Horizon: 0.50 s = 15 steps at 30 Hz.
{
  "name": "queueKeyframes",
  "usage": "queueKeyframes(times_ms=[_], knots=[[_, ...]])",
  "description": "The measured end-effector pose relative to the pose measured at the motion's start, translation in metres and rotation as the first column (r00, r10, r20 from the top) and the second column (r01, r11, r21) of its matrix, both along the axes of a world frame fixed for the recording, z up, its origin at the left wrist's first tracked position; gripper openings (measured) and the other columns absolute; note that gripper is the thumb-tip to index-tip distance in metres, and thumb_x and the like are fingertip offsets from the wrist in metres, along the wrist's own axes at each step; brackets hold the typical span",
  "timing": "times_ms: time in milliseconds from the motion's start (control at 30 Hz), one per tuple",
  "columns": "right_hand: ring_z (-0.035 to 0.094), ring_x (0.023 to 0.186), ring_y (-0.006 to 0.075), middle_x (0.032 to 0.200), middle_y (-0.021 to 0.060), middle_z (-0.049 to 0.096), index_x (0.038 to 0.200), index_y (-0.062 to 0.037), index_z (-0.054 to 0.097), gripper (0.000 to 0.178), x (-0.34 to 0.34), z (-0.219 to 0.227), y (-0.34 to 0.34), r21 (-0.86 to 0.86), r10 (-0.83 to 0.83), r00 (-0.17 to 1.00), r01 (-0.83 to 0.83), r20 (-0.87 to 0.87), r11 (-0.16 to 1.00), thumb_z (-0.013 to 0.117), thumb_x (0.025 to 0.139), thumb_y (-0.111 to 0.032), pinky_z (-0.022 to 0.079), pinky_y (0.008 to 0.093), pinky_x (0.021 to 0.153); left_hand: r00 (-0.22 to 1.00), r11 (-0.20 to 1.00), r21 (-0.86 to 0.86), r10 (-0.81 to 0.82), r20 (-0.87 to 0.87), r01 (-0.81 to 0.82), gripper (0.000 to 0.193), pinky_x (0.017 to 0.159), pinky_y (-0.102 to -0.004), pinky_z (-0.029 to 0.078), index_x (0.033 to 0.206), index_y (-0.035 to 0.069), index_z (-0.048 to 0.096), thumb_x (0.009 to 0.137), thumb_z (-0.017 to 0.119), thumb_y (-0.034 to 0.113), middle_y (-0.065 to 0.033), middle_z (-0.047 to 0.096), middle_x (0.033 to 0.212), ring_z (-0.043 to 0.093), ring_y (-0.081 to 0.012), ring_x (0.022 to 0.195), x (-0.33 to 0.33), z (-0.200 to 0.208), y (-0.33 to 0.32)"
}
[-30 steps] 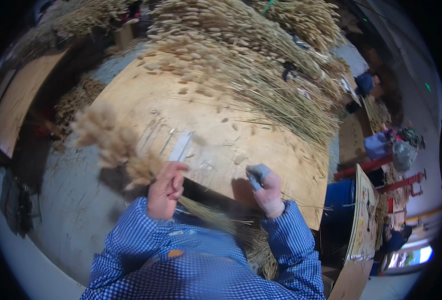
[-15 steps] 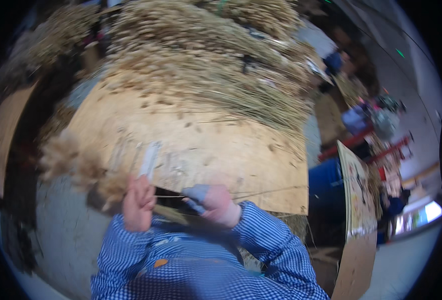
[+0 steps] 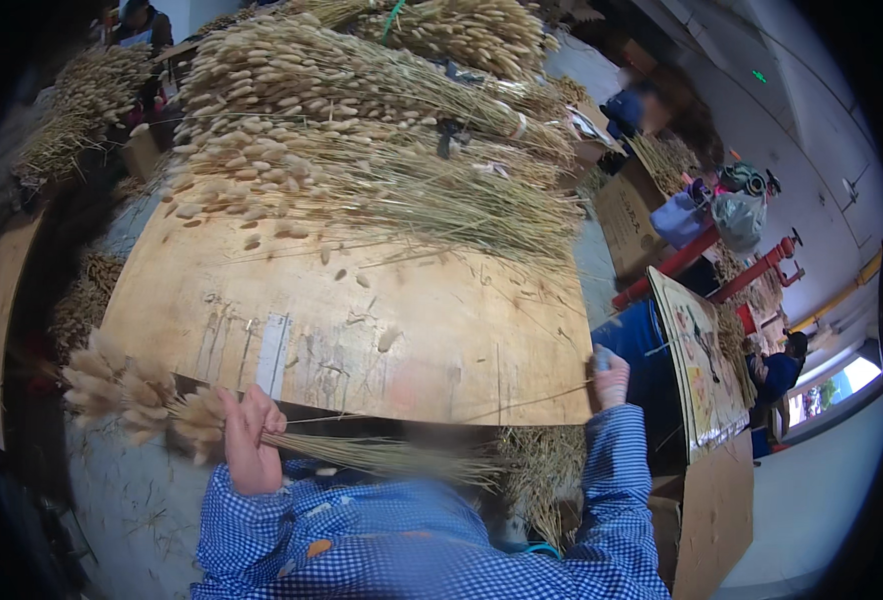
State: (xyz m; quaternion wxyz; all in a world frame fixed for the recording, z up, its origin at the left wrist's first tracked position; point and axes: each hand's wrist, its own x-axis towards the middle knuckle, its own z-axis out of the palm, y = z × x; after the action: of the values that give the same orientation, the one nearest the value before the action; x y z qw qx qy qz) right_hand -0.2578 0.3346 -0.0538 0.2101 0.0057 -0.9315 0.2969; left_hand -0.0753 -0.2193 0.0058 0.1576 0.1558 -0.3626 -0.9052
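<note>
My left hand [image 3: 252, 435] is closed around a bunch of dried bunny-tail grass [image 3: 372, 453]. The fluffy beige heads stick out to the left, and the stems trail right, in front of the board's near edge. My right hand [image 3: 610, 378] is at the right edge of the board, its fingers curled together and bluish-grey coverings on some fingertips. What it grips, if anything, is too small to make out. A faint thin line runs across the board toward it. A white ruler-like strip [image 3: 274, 355] lies on the board just beyond my left hand.
The wooden board [image 3: 442, 330] carries a big pile of bunny-tail grass [image 3: 362, 150] at its far side. To the right are a blue barrel [image 3: 627, 345], an upright panel [image 3: 697, 350], cardboard [image 3: 627, 220] and red pipes [image 3: 762, 270]. Loose stems [image 3: 547, 470] hang below the near edge.
My right hand has swung away to the right, from beside the stems to the board's right edge. My left hand keeps hold of the bunch, and the view has shifted slightly.
</note>
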Motion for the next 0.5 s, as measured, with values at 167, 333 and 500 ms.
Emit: queueKeyframes(times_ms=[167, 333, 500], knots=[[0.061, 0.101, 0.0378, 0.106, 0.0203, 0.065, 0.107, -0.0061, 0.066, 0.042, -0.019, 0.038, 0.052, 0.482, -0.475, 0.806, 0.278, 0.353, 0.831, 0.051, 0.092, -0.042, 0.048, 0.0413, 0.085, 0.999, 0.996, 0.073, 0.053, 0.009, -0.053, 0.059, 0.049, -0.0238, 0.026, 0.056, 0.014, 0.025, 0.103, 0.026, 0.049, 0.0, 0.032, 0.065, 0.029, -0.0112, 0.054, -0.005, -0.007, -0.005], [0.063, 0.088, 0.0379, 0.093, 0.019, 0.067, 0.102, -0.0086, 0.067, 0.029, -0.077, 0.065, -0.053, 0.324, -0.049, 0.999, 0.04, 0.018, 0.945, 0.057, 0.088, -0.032, 0.049, 0.0423, 0.074, 0.999, 0.985, 0.163, -0.046, -0.022, 0.049, 0.06, 0.038, -0.0224, 0.017, 0.055, 0.015, 0.03, 0.101, 0.027, 0.053, 0.002, 0.03, 0.055, 0.021, -0.0072, 0.041, -0.003, -0.011, -0.018], [0.056, 0.108, 0.0345, 0.115, 0.0141, 0.059, 0.12, -0.0114, 0.057, 0.037, -0.135, 0.067, -0.189, 0.55, 0.383, 0.924, -0.311, -0.018, 0.775, 0.06, 0.084, -0.021, 0.048, 0.0447, 0.087, 1.0, 0.981, 0.194, 0.005, 0.017, -0.008, 0.059, 0.035, -0.0219, 0.015, 0.057, 0.015, 0.032, 0.1, 0.028, 0.055, 0.0041, 0.024, 0.05, 0.019, -0.0061, 0.037, -0.005, -0.013, -0.023]])
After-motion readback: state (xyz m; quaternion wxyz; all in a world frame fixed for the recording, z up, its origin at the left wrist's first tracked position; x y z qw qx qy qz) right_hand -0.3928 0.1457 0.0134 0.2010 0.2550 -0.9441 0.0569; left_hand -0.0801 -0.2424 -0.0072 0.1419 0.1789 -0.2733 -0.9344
